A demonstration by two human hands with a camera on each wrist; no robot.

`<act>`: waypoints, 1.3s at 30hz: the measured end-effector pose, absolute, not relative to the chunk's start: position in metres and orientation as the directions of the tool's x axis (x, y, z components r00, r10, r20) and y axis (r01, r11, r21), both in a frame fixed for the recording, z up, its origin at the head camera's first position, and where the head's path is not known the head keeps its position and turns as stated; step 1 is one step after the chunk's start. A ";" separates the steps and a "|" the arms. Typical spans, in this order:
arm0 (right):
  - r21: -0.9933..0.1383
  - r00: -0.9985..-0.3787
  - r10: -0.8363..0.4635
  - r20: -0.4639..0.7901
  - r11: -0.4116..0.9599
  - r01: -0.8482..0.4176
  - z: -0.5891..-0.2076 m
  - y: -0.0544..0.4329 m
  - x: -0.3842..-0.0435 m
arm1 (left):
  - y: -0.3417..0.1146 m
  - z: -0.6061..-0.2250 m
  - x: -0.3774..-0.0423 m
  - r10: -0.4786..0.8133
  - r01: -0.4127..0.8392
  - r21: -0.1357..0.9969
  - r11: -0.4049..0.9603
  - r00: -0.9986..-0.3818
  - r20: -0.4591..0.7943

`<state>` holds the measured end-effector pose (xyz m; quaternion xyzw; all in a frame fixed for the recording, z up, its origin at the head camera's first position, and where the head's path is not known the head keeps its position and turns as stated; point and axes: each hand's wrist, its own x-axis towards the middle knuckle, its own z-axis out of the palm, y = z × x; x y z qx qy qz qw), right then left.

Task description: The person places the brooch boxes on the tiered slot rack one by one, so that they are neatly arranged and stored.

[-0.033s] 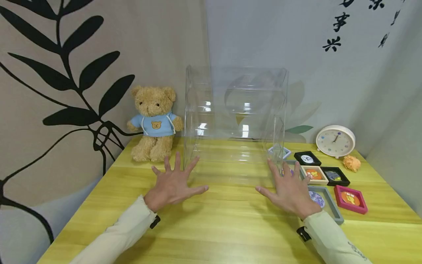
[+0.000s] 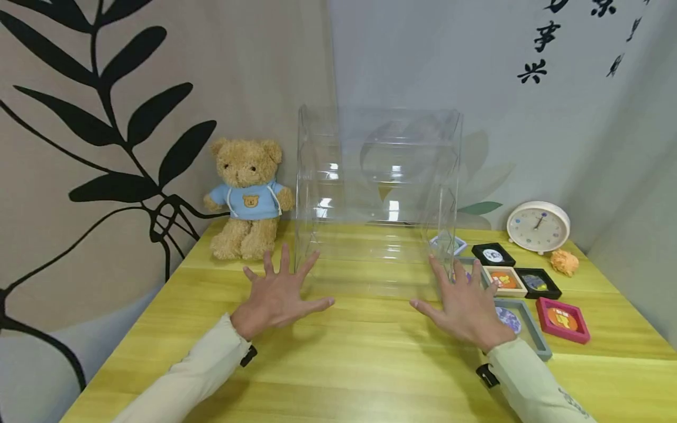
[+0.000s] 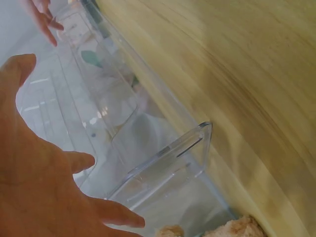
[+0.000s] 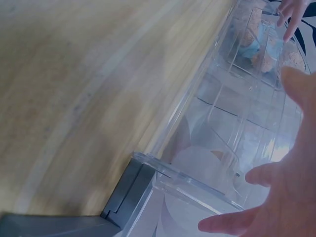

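Note:
A clear, tiered plastic display stand (image 2: pixel 394 176) stands on the table, in front of the curtain. My left hand (image 2: pixel 277 298) is held with fingers spread at its front left, holding nothing. On the other side, my right hand (image 2: pixel 468 308) is spread the same way by the front right corner, also holding nothing. In the left wrist view the stand's clear side panel (image 3: pixel 163 160) lies beyond the fingers (image 3: pixel 118 213). A grey frame (image 4: pixel 131 190) sits close against the stand's corner in the right wrist view.
A teddy bear (image 2: pixel 248 194) in a blue hoodie stands left of the stand. Several small frames lie to the right, among them a pink one (image 2: pixel 579 332), a black one (image 2: pixel 552 291) and a large grey one (image 2: pixel 540 338). Behind are a white clock (image 2: pixel 538 226) and an orange fluffy lump (image 2: pixel 564 262).

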<state>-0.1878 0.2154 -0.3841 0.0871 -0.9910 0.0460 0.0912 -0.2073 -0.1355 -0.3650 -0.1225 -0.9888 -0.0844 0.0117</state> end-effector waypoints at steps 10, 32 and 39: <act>-0.071 -0.963 -0.172 0.209 0.979 -0.191 -0.383 0.217 -0.187 | -0.137 -0.364 -0.216 0.263 0.294 0.270 0.917 -0.954 0.146; -0.150 -0.962 -0.189 0.200 0.964 -0.220 -0.372 0.243 -0.179 | -0.174 -0.368 -0.274 0.486 0.513 0.630 0.583 -0.842 0.235; -0.340 -0.927 -0.305 0.218 0.867 -0.365 -0.365 0.270 -0.185 | -0.178 -0.371 -0.278 0.510 0.577 0.578 0.577 -0.807 0.297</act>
